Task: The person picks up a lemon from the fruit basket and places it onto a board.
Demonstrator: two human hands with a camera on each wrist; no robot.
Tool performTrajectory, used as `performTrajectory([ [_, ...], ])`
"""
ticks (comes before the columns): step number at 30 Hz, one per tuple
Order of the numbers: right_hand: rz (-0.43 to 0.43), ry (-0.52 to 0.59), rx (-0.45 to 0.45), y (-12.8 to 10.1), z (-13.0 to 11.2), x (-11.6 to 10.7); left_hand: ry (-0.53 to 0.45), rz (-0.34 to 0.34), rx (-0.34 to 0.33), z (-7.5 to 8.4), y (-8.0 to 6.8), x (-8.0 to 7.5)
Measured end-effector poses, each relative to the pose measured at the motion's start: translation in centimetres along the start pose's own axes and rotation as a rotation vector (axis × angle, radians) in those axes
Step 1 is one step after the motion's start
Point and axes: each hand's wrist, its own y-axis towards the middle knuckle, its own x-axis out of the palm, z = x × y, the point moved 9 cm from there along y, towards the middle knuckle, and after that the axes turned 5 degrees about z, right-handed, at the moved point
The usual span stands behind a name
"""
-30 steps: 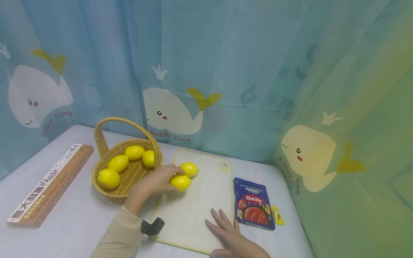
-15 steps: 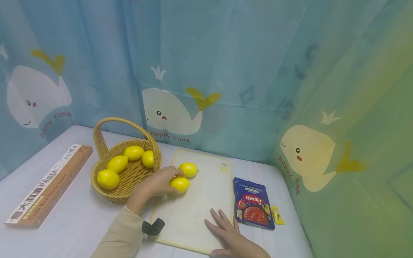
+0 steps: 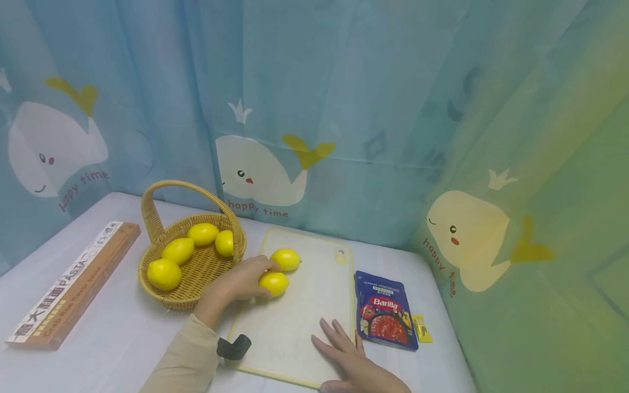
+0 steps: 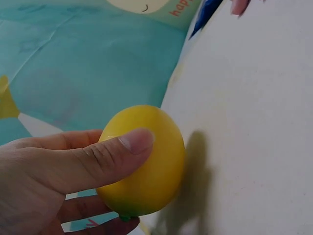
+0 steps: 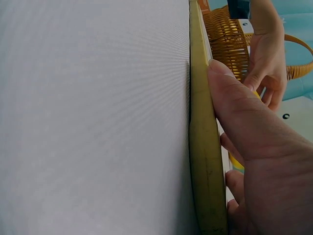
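Evidently, the left hand [image 3: 241, 280] pinches the nearer lemon [image 3: 275, 284] between thumb and fingers over the white board [image 3: 304, 322]; whether fruit and board touch is unclear. Apart from it, the right hand [image 3: 352, 360] lies with straight, spread fingers at the board's near right corner; less pressure there might let the board slip. The farther lemon [image 3: 285, 259] sits just beside the gripped one, so a nudge could roll it. Outward, the basket [image 3: 206, 274] stands close to the left hand, and a bump could jostle its lemons [image 3: 164, 274].
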Motion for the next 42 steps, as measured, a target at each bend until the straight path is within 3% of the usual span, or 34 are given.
performTrajectory([
  [8,-0.024,0.007,0.051,0.32,0.42,0.44,0.010,-0.018,-0.011,-0.42,0.13,0.27],
  [23,-0.025,0.031,0.042,0.40,0.24,0.24,-0.038,-0.045,-0.073,-0.99,-0.07,0.52],
  [31,-0.030,0.017,0.040,0.33,0.49,0.45,-0.061,-0.053,-0.066,-0.92,-0.41,0.77],
  [42,-0.031,0.030,0.050,0.35,0.69,0.30,-0.044,0.000,-0.007,-0.37,-0.34,0.45],
])
